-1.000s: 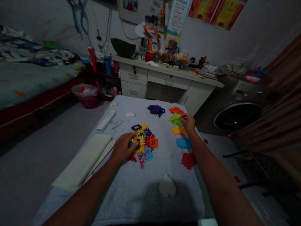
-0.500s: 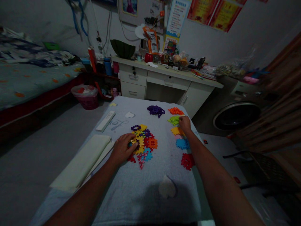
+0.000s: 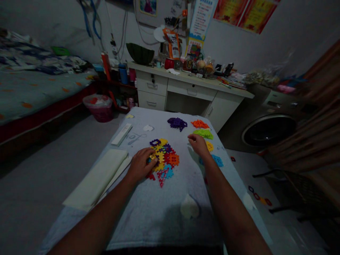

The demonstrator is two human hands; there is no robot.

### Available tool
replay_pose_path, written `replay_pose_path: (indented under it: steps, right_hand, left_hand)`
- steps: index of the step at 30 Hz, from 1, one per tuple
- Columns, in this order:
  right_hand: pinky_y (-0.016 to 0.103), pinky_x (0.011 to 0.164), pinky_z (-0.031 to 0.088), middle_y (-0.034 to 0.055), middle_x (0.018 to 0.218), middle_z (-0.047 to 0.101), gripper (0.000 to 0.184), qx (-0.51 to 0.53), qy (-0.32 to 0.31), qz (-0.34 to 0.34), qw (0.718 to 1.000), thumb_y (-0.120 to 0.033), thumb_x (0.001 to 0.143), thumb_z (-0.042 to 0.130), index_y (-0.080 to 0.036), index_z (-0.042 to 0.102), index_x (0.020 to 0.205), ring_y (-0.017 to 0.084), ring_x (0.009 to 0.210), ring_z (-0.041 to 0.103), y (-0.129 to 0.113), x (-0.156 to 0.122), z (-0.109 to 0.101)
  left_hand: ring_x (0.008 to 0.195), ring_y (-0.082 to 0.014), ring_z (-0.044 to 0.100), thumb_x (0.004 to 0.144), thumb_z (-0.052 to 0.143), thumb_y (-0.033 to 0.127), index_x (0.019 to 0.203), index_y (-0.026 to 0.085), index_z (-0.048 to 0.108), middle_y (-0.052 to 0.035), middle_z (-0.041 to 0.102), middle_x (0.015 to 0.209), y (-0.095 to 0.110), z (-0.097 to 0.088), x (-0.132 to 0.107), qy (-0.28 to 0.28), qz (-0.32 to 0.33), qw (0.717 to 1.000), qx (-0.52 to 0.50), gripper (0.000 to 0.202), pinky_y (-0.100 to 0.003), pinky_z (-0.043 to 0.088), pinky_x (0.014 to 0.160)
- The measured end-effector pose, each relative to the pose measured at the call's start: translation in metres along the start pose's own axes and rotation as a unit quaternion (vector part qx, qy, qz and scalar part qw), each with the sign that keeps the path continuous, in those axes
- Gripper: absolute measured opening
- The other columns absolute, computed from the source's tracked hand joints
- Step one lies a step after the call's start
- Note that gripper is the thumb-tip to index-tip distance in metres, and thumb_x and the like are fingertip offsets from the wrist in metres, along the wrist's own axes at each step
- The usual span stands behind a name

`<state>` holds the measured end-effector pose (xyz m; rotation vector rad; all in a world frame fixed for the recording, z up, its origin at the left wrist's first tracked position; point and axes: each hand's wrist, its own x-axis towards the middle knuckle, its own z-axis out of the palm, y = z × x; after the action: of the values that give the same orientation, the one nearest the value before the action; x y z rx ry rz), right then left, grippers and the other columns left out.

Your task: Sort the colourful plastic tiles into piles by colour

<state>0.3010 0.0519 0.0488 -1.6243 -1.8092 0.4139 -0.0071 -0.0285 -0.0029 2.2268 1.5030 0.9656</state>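
Right hand (image 3: 198, 142) has come off the green pile (image 3: 206, 133), nearer the mixed pile (image 3: 161, 158); green seems let go | left hand (image 3: 140, 163) touches mixed pile | I can't tell if fingers hold anything

The 2 hands (image 3: 140, 164) are bare, as are the 2 forearms (image 3: 224, 194).

No lettering can be read clearly. Above the white desk (image 3: 151, 85), print on a blue-and-white poster (image 3: 202, 17) is too small, and red-and-yellow sheets (image 3: 258, 15) to its right too dim. On the cloth (image 3: 191, 180) before the desk, grey cursive strokes (image 3: 136, 137) are unclear.
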Motion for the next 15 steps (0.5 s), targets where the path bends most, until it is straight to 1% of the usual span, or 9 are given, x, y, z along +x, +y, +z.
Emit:
replay_pose_path:
  steps: [3, 4, 6, 9, 12, 15]
  right_hand:
    - [0.033, 0.089, 0.048, 0.0064, 0.101, 0.07, 0.021, 0.016, -0.1, -0.056, 0.993, -0.018, 0.08, 0.06, -0.018, 0.071, 0.099, 0.018, 0.093, 0.062, -0.032, -0.021, 0.03]
    - [0.033, 0.092, 0.046, 0.007, 0.104, 0.069, 0.023, 0.013, -0.12, -0.079, 0.99, -0.018, 0.081, 0.061, -0.018, 0.07, 0.101, 0.019, 0.097, 0.061, -0.042, -0.027, 0.039]
    - [0.035, 0.098, 0.043, 0.0077, 0.111, 0.068, 0.028, 0.0, -0.14, -0.118, 0.983, -0.017, 0.081, 0.062, -0.019, 0.069, 0.108, 0.02, 0.105, 0.058, -0.059, -0.038, 0.055]
    - [0.039, 0.104, 0.038, 0.0084, 0.123, 0.064, 0.036, -0.021, -0.141, -0.141, 0.98, -0.015, 0.083, 0.058, -0.021, 0.065, 0.118, 0.022, 0.116, 0.053, -0.074, -0.044, 0.071]
    - [0.042, 0.106, 0.036, 0.0102, 0.134, 0.058, 0.042, -0.04, -0.121, -0.116, 0.985, -0.012, 0.085, 0.05, -0.02, 0.061, 0.125, 0.025, 0.122, 0.048, -0.075, -0.037, 0.08]
    - [0.043, 0.107, 0.035, 0.0097, 0.138, 0.056, 0.049, -0.056, -0.109, -0.086, 0.989, -0.008, 0.085, 0.043, -0.021, 0.059, 0.129, 0.025, 0.125, 0.047, -0.069, -0.022, 0.085]
  left_hand:
    - [0.117, -0.0274, 0.057, 0.091, 0.047, 0.051, 0.116, 0.021, 0.061, -0.0098, 0.063, 0.124, 0.002, -0.001, 0.0, 0.002, 0.0, 1.0, -0.001, 0.041, -0.046, 0.044, 0.101]
    - [0.116, -0.0274, 0.057, 0.091, 0.047, 0.051, 0.115, 0.021, 0.061, -0.0097, 0.064, 0.123, 0.003, -0.002, 0.001, 0.002, 0.0, 1.0, -0.001, 0.041, -0.046, 0.044, 0.101]
    - [0.115, -0.0272, 0.058, 0.091, 0.048, 0.051, 0.113, 0.021, 0.061, -0.0091, 0.065, 0.12, 0.005, -0.004, 0.0, -0.003, 0.004, 1.0, -0.002, 0.039, -0.045, 0.045, 0.099]
    - [0.113, -0.0263, 0.059, 0.09, 0.05, 0.049, 0.108, 0.022, 0.061, -0.0079, 0.066, 0.117, 0.006, -0.005, 0.0, -0.011, 0.015, 1.0, -0.011, 0.034, -0.044, 0.045, 0.099]
    - [0.11, -0.0252, 0.061, 0.09, 0.051, 0.047, 0.104, 0.023, 0.062, -0.0069, 0.067, 0.116, 0.008, -0.006, -0.001, -0.014, 0.021, 0.999, -0.02, 0.03, -0.043, 0.045, 0.098]
    - [0.109, -0.0247, 0.062, 0.091, 0.05, 0.046, 0.101, 0.023, 0.063, -0.0064, 0.068, 0.114, 0.009, -0.007, 0.0, -0.02, 0.022, 0.999, -0.027, 0.028, -0.043, 0.045, 0.097]
